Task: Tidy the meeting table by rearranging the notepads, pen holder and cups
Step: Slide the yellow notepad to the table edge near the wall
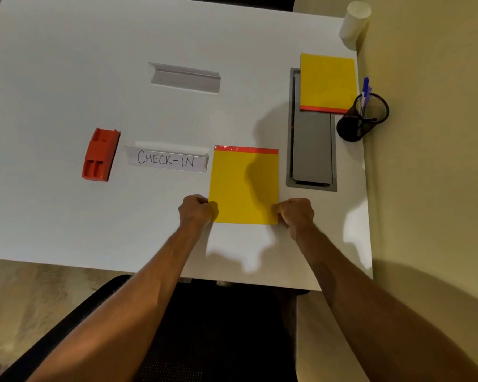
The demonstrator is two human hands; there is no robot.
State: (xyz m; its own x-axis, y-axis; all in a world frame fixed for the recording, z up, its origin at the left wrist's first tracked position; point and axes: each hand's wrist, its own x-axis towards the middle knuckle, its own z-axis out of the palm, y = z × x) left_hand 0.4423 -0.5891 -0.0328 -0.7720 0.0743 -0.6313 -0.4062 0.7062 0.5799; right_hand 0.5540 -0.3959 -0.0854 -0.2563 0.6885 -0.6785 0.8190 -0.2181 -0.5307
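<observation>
A yellow notepad with a red top strip [243,183] lies flat on the white table [66,216] in front of me. My left hand [195,209] pinches its lower left corner and my right hand [297,213] pinches its lower right corner. A second yellow notepad [327,82] lies at the right, its red strip toward me, partly over the grey cable hatch [312,155]. A black mesh pen holder [363,117] with blue pens stands at the table's right edge. A white cup [355,22] stands at the far right corner.
A "CHECK-IN" name card [166,160] sits left of the near notepad, with an orange stapler-like object [101,154] further left. A blank tent card [185,77] stands behind. A black chair [204,340] is under me. A beige wall [431,133] borders the table's right edge.
</observation>
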